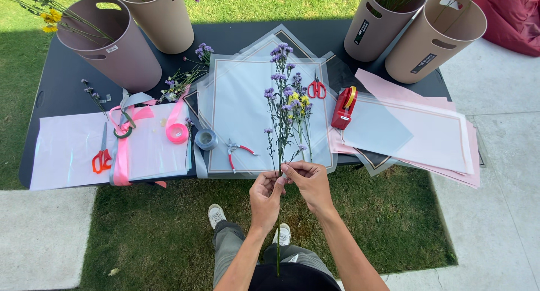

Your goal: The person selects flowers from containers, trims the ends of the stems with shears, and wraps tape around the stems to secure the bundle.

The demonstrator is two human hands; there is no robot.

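Holding purple flower stems: left hand, right hand, both pinched shut; lower stem ends hidden behind the wrists.

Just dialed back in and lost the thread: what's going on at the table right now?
A person stands at a black table on grass, holding a small bunch of purple flower stems upright. The left hand grips the stems low down, and the right hand pinches them just above. On the table lie wrapping sheets, red pliers, red scissors, a red tape dispenser, pink ribbon and four flower buckets.
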